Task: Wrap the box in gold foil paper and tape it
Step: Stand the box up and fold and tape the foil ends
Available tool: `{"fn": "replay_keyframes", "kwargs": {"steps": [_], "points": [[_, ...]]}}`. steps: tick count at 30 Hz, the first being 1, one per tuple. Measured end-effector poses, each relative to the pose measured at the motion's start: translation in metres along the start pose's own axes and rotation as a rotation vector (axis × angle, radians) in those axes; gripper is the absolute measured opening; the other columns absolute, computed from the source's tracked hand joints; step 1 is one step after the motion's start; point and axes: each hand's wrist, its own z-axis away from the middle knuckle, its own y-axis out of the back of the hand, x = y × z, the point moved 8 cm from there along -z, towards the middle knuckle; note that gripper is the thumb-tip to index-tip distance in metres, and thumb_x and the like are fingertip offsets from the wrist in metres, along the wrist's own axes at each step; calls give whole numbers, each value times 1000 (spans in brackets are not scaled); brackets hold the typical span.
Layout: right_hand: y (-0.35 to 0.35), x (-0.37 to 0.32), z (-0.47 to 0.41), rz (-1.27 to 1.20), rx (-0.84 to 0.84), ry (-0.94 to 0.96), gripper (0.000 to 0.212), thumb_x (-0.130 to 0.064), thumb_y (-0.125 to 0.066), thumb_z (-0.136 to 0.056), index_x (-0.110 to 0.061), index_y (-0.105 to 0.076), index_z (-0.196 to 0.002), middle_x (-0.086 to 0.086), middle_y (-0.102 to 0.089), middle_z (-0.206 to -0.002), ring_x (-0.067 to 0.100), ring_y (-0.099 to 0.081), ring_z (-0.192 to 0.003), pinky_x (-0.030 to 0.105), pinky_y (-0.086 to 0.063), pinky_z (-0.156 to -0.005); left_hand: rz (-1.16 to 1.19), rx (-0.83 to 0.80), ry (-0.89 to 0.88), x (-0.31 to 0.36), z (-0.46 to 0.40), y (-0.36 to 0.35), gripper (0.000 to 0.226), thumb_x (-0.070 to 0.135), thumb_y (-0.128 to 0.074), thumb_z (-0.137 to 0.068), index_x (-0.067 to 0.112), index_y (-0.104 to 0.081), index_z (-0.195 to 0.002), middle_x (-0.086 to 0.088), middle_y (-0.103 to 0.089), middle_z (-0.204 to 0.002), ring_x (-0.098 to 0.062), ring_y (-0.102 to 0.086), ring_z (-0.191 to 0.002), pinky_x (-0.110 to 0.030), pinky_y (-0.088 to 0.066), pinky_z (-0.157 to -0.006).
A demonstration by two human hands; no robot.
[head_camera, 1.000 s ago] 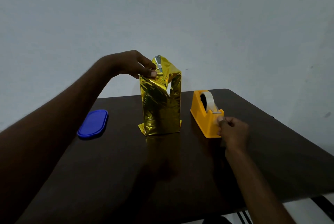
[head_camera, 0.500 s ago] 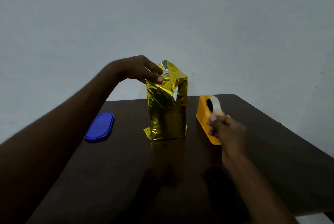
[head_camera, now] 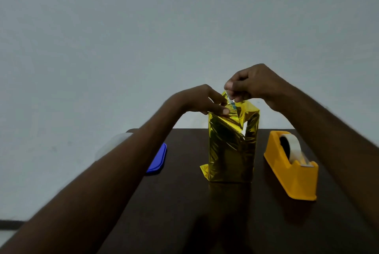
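Head view: your left hand (head_camera: 202, 100) pins the top fold of the upright foil-wrapped box (head_camera: 231, 147) at table centre, so your right hand (head_camera: 249, 85), pinching tape, can seal it.

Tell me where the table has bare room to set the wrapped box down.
Bare table lies in front of the gold-wrapped box, toward the near edge. A narrower strip runs between the box and the blue lid. Tightest is between the box and the orange tape dispenser.
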Motion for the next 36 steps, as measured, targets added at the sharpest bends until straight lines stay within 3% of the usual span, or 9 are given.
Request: {"fn": "replay_keyframes", "kwargs": {"steps": [6, 14, 20, 23, 26, 30, 33, 36], "points": [[-9, 24, -26, 182, -187, -180, 13, -13, -70, -89, 0, -73, -89, 13, -72, -76, 19, -69, -66, 22, -56, -55, 62, 7, -1, -4, -1, 1, 43, 39, -74, -82, 20, -68, -121, 0, -66, -113, -15, -62, -101, -30, -57, -83], [-2, 31, -27, 326, -242, -228, 18, -14, -68, -91, 3, -72, -89, 9, -69, -71, 13, -61, -56, 17, -51, -47, 58, -2, -8, -2, -1, -1, 47, 37, -72, -84, 20, -64, -127, -1, -64, -119, -18, -61, -106, -33, -57, -87], [-10, 29, -32, 476, -245, -222, 23, -18, -72, -88, 4, -73, -84, 8, -66, -66, 12, -55, -53, 17, -46, -45, 27, -3, -20, 1, 1, 0, 41, 36, -71, -86, 20, -67, -123, 4, -62, -110, -12, -60, -95, -29, -56, -83], [-15, 23, -35, 642, -226, -182, 24, -22, -74, -86, 1, -74, -80, 9, -69, -67, 17, -62, -58, 21, -49, -47, 32, 0, -24, 1, 1, 0, 42, 35, -71, -86, 20, -66, -124, 5, -62, -110, -9, -60, -91, -28, -55, -82], [-18, 16, -35, 842, -167, -126, 29, -31, -79, -80, -2, -73, -80, 7, -69, -67, 21, -69, -64, 29, -56, -59, 38, -3, -23, 1, 0, 0, 43, 35, -70, -86, 20, -65, -126, 8, -62, -108, -8, -59, -90, -25, -55, -80], [-9, 9, -34, 989, -14, -53, 41, -48, -85, -65, -16, -62, -75, 3, -63, -75, 24, -62, -75, 35, -52, -70, 22, 2, -25, 0, -1, 0, 42, 34, -70, -86, 21, -65, -126, 6, -61, -111, -5, -59, -87, -22, -54, -77], [0, 2, -26, 908, 96, 47, 35, -49, -86, -62, -22, -64, -69, -5, -61, -77, 22, -61, -84, 33, -44, -68, 31, 2, -20, -1, -1, 1, 43, 35, -71, -86, 21, -65, -126, 5, -61, -112, -9, -60, -95, -26, -56, -81], [20, -9, -12, 715, 339, 143, 37, -51, -83, -67, -20, -63, -74, -8, -58, -76, 18, -58, -84, 31, -40, -69, 18, -1, -16, -2, -2, 0, 49, 37, -70, -86, 20, -61, -131, 2, -60, -118, -16, -59, -104, -30, -56, -85]]}}
